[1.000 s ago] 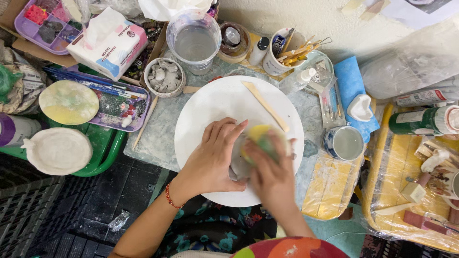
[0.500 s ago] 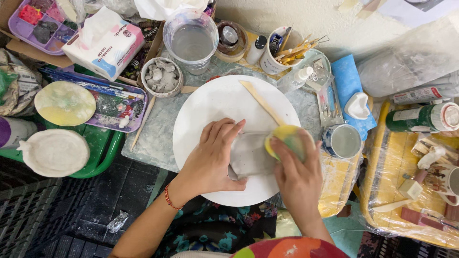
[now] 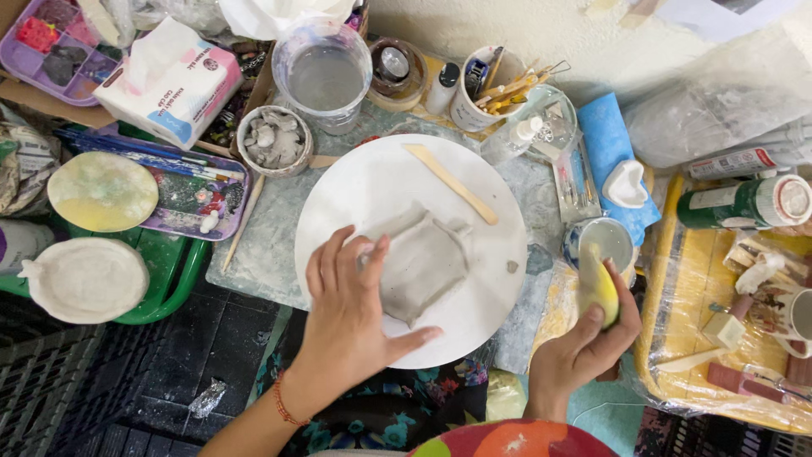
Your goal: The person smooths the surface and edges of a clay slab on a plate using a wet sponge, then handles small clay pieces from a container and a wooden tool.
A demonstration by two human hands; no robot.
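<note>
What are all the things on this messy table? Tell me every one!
Clay slab: 1, grey, on the disc, under the left fingers.
Disc: 1, white, round, centre.
Stick: 1, tan wood, flat on the disc's upper part.
Sponge: 1, yellow, in the right hand.
Small cup: 1, by the sponge, right of the disc.
Water tub: 1, clear, top centre.
Bowl: 1, holds grey lumps, upper left of the disc.
Tissue box: 1, white and pink, top left.
Tool cup: 1, white, full of tools, top.
Palette: 1, yellowish, round, left.
Bottle: 1, green, lying at the right.
Left hand: on the slab's left side.
Right hand: holds the sponge off the disc.
</note>
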